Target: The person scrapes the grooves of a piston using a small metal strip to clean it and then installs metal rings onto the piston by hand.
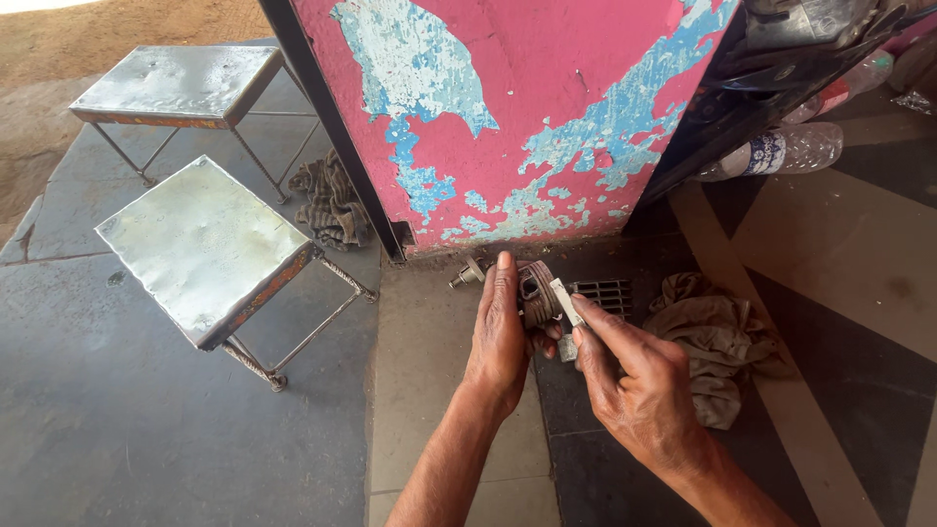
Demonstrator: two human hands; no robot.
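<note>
My left hand [500, 337] grips a round, dark, grooved metal engine part [536, 291], like a piston, held up in front of me. My right hand [630, 376] holds a small flat pale strip [565, 301] pressed against the side of that part with the forefinger laid along it. Both hands are close together over the floor near the base of a pink wall. On the floor just behind the hands lies a small metal fitting [468, 274].
Two metal-topped stools [200, 249] [181, 86] stand at the left. A pink wall with peeling blue patches [508, 117] rises ahead. Rags lie on the floor [717, 342] [330, 203]. A floor drain grate [605, 293] and plastic bottles [786, 151] are at right.
</note>
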